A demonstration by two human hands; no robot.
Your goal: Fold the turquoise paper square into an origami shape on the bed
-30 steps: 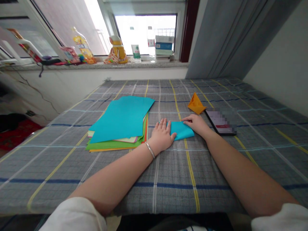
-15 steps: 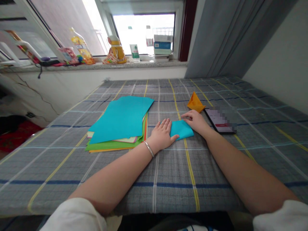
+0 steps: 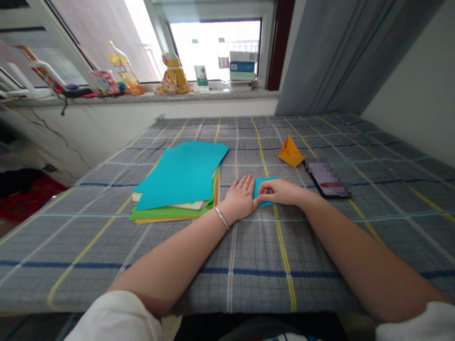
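Noting, left to right: colored paper stack (image 3: 177,177) set aside; left hand (image 3: 239,199) flat, grip open, steadying small blue paper (image 3: 266,185); right hand (image 3: 280,192) curled over it, grip unclear, perhaps pinching; orange paper fold (image 3: 291,152) and phone (image 3: 329,179) kept clear.

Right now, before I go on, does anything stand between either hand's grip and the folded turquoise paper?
Nothing visible does. The right hand lies on the folded turquoise paper, and the left hand covers its left end, with no object between them.
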